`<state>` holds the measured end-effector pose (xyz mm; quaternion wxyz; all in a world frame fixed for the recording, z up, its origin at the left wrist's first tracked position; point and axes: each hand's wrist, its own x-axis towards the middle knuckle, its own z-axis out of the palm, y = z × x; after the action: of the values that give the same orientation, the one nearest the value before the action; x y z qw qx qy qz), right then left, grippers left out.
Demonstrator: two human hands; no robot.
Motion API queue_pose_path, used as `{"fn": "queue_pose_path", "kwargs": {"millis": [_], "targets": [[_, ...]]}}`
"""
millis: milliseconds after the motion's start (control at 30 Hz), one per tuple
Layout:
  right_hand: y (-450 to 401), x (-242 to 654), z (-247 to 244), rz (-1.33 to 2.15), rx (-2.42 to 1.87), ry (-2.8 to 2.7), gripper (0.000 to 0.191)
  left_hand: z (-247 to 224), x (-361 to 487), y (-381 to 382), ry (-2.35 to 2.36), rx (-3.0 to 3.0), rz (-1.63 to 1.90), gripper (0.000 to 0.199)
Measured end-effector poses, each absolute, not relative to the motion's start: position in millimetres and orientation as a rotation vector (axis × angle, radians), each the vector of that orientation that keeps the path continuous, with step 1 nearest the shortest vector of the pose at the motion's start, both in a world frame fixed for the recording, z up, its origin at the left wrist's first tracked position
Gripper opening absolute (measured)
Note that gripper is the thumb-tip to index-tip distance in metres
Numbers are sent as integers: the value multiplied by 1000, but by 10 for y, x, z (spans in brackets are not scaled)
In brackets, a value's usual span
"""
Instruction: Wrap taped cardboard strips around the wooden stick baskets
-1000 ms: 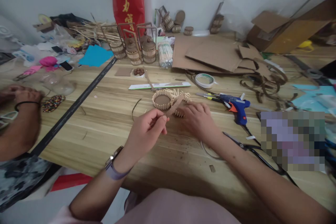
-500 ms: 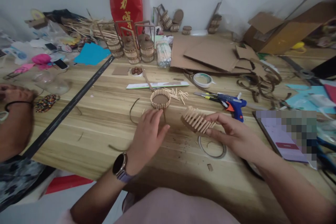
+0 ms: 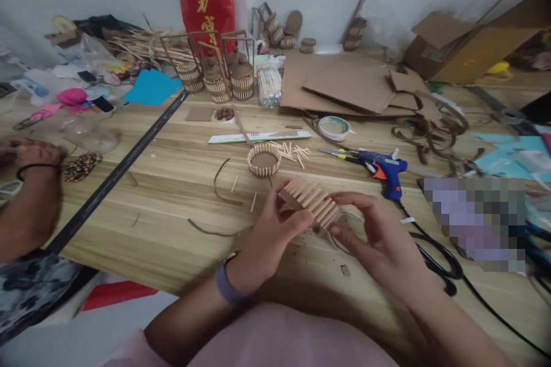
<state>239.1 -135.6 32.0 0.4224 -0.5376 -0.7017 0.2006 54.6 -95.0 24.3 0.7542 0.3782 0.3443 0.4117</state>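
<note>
My left hand [image 3: 275, 235] grips the left end of a small round piece of brown cardboard ringed with short wooden sticks [image 3: 316, 203], tilted on its side above the table. At its right end, the fingers and thumb of my right hand [image 3: 372, 235] hold it too. Beyond my left hand, a similar ring of upright sticks on a brown base [image 3: 264, 160] stands on the table. Loose short sticks [image 3: 297, 152] lie just right of that ring. A roll of tape [image 3: 344, 241] is partly hidden behind my hands.
A blue glue gun [image 3: 385, 169] lies at right, its black cable [image 3: 451, 264] running toward the front. Finished stick baskets [image 3: 217, 83] and cardboard sheets [image 3: 344, 86] stand or lie behind. At left are another person's hands [image 3: 38, 155].
My left hand has moved right, from beside the standing ring, and taken hold of the stick piece. That piece has turned in my right hand.
</note>
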Motion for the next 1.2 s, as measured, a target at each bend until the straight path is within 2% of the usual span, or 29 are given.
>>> {"fn": "queue_pose_path", "kwargs": {"millis": [67,167,333,567,1200], "targets": [[-1388,2384,362,114,-1307,-1876,25,265,547,-954,808,915,947,73],[-1419,2354,438,-124,-1192,-2011,21,305,545,-969,859,979,956,78],[-1430,2322,430,-144,-1187,-2037,14,313,543,-992,854,994,965,77],[-1486,2376,255,-187,-1292,-2065,27,324,525,-1004,856,975,1030,75],[-1427,2273,394,-237,-1025,-2043,17,346,554,-1073,841,998,1072,75]]}}
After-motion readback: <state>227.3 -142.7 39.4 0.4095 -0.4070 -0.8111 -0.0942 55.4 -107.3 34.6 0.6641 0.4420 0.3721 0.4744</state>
